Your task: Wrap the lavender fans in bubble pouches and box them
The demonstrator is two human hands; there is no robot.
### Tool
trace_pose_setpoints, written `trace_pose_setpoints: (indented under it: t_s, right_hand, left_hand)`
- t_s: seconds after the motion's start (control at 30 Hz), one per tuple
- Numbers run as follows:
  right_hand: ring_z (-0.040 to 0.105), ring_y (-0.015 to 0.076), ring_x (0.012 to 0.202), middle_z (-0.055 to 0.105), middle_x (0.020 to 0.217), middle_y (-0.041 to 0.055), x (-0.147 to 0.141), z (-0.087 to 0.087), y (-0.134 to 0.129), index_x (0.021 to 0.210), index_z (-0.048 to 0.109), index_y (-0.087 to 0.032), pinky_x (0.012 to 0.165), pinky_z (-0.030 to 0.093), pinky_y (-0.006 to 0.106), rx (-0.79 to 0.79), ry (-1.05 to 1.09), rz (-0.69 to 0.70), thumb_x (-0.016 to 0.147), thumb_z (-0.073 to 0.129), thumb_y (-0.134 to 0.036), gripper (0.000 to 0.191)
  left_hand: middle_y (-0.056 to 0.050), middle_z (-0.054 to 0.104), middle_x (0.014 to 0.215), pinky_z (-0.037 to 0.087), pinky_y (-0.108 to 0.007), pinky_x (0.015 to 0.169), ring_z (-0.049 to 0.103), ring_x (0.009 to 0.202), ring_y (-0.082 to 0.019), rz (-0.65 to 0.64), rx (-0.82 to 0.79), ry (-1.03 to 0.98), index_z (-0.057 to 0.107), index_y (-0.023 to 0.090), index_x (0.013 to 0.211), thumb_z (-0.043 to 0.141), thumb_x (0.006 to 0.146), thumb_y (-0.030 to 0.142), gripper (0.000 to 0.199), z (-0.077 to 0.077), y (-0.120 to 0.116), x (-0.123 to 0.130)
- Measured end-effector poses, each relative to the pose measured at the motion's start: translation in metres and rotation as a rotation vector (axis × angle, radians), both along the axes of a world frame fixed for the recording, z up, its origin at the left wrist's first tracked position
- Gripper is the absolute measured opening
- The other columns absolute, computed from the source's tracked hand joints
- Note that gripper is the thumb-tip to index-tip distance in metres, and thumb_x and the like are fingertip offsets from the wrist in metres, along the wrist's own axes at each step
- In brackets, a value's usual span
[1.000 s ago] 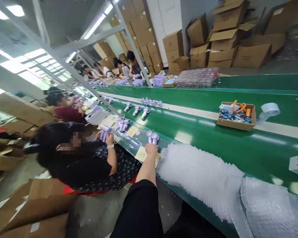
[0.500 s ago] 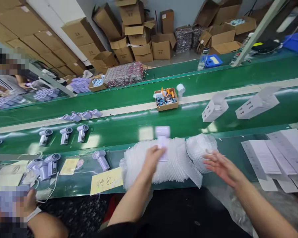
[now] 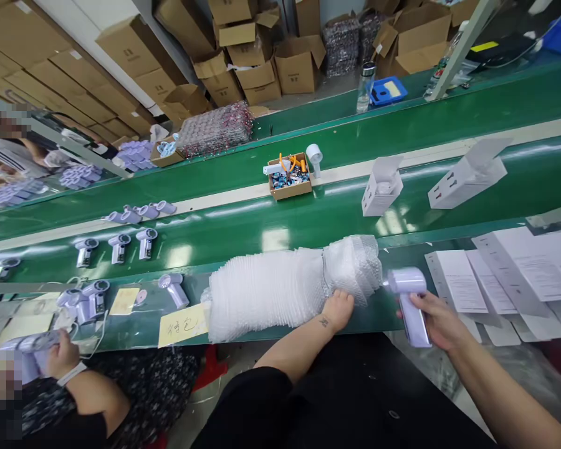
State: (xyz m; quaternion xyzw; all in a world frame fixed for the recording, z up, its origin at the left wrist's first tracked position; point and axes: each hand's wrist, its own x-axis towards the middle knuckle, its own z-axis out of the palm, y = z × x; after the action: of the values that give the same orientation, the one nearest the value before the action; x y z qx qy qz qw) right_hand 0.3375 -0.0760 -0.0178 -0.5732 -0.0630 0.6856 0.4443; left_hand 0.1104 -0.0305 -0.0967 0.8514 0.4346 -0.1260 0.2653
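My right hand (image 3: 442,321) grips a lavender handheld fan (image 3: 412,312) by its handle, with the fan's round head at the top. It is held at the right of the bubble wrap bags, in front of the white printed boxes. My left hand (image 3: 339,308) is closed on the near edge of a bubble wrap bag (image 3: 355,268) at the right end of a long row of bubble wrap bags (image 3: 266,290). Its fingertips are partly hidden by the hand itself. Another lavender fan (image 3: 174,291) lies left of the row, by a yellow paper note (image 3: 182,325).
Two open white boxes (image 3: 382,190) stand on the green conveyor (image 3: 243,227). A cardboard tray (image 3: 290,187) holds small parts and orange-handled pliers. Flat white boxes with leaflets (image 3: 460,284) lie at right. At left, a co-worker's hand (image 3: 65,355) holds lavender fans.
The fan has passed from my left hand to my right and moved rightward. My left hand has come down onto the bubble wrap bags. The camera view has shifted slightly.
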Motion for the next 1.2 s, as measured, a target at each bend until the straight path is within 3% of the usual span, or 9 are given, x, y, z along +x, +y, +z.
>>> trace_pose_setpoints:
  t_s: [0.13, 0.23, 0.33, 0.47, 0.6, 0.73, 0.97, 1.03, 1.2]
  right_hand:
    - [0.062, 0.0185, 0.068, 0.064, 0.082, 0.0017, -0.006, 0.002, -0.017, 0.109, 0.054, -0.023, 0.061, 0.055, 0.033, 0.078, 0.174, 0.288, 0.066, 0.073, -0.029, 0.048]
    - [0.062, 0.0198, 0.073, 0.063, 0.086, 0.0023, -0.010, 0.002, -0.020, 0.120, 0.049, -0.024, 0.060, 0.055, 0.034, 0.125, 0.335, 0.428, 0.063, 0.074, -0.023, 0.062]
    - [0.063, 0.0183, 0.071, 0.064, 0.083, 0.0032, -0.007, -0.002, -0.018, 0.107, 0.056, -0.022, 0.061, 0.056, 0.031, 0.063, 0.374, 0.347, 0.064, 0.075, -0.021, 0.047]
    - [0.065, 0.0182, 0.074, 0.065, 0.082, 0.0027, 0.007, -0.010, -0.015, 0.094, 0.058, -0.022, 0.065, 0.058, 0.031, -0.059, 0.306, 0.171, 0.065, 0.076, -0.019, 0.034]
    - [0.064, 0.0188, 0.076, 0.063, 0.083, 0.0022, 0.008, -0.007, -0.020, 0.108, 0.054, -0.023, 0.064, 0.058, 0.033, -0.013, 0.327, 0.252, 0.067, 0.073, -0.014, 0.047]
    - [0.062, 0.0173, 0.073, 0.060, 0.090, 0.0011, -0.021, 0.010, -0.016, 0.128, 0.039, -0.029, 0.058, 0.057, 0.032, 0.131, 0.416, 0.453, 0.066, 0.072, -0.012, 0.073]
    - [0.060, 0.0181, 0.073, 0.058, 0.088, 0.0034, -0.054, 0.031, -0.004, 0.111, 0.051, -0.020, 0.053, 0.055, 0.030, 0.113, 0.226, 0.443, 0.071, 0.071, -0.021, 0.045]
    - [0.060, 0.0180, 0.072, 0.058, 0.086, 0.0027, -0.058, 0.034, -0.007, 0.106, 0.052, -0.020, 0.052, 0.055, 0.031, 0.088, 0.200, 0.401, 0.070, 0.071, -0.021, 0.040]
    - [0.061, 0.0187, 0.071, 0.059, 0.084, 0.0008, -0.073, 0.046, -0.013, 0.101, 0.051, -0.024, 0.052, 0.055, 0.033, 0.077, 0.175, 0.247, 0.070, 0.072, -0.020, 0.038]
  left_hand:
    - [-0.011, 0.058, 0.099, 0.043, -0.035, 0.087, 0.052, 0.098, -0.022, 0.061, 0.021, -0.005, 0.055, 0.013, 0.097, 0.042, 0.084, 0.009, 0.019, 0.005, 0.004, -0.007]
    - [-0.010, 0.057, 0.102, 0.042, -0.034, 0.089, 0.051, 0.101, -0.022, 0.127, 0.020, -0.042, 0.052, 0.014, 0.105, 0.046, 0.089, 0.025, 0.021, 0.012, -0.002, -0.006]
    - [-0.012, 0.053, 0.109, 0.044, -0.036, 0.085, 0.050, 0.105, -0.026, 0.191, 0.003, 0.024, 0.049, 0.015, 0.111, 0.056, 0.082, 0.044, 0.041, 0.012, -0.006, 0.003]
    - [-0.014, 0.056, 0.104, 0.045, -0.038, 0.084, 0.052, 0.103, -0.026, 0.192, 0.004, 0.077, 0.056, 0.013, 0.101, 0.045, 0.088, 0.021, 0.018, 0.008, -0.001, 0.012]
    - [-0.013, 0.061, 0.098, 0.045, -0.035, 0.082, 0.056, 0.096, -0.024, 0.206, 0.016, 0.035, 0.060, 0.013, 0.097, 0.042, 0.086, 0.013, 0.021, 0.025, 0.007, 0.006]
    - [-0.008, 0.065, 0.093, 0.045, -0.031, 0.080, 0.059, 0.088, -0.019, 0.273, -0.036, -0.317, 0.064, 0.017, 0.093, 0.042, 0.089, 0.023, 0.022, 0.058, 0.007, -0.006]
    - [-0.001, 0.060, 0.070, 0.044, -0.026, 0.067, 0.055, 0.069, -0.013, 0.681, -0.207, -0.879, 0.060, 0.015, 0.079, 0.047, 0.083, 0.020, 0.015, 0.098, 0.002, -0.022]
    - [-0.001, 0.056, 0.069, 0.043, -0.026, 0.066, 0.053, 0.067, -0.014, 0.641, -0.090, -0.933, 0.058, 0.015, 0.079, 0.046, 0.084, 0.022, 0.015, 0.105, -0.001, -0.026]
    - [-0.006, 0.054, 0.073, 0.041, -0.030, 0.068, 0.050, 0.073, -0.017, 0.225, 0.232, -0.866, 0.056, 0.016, 0.081, 0.040, 0.085, 0.019, 0.016, 0.112, -0.009, -0.040]
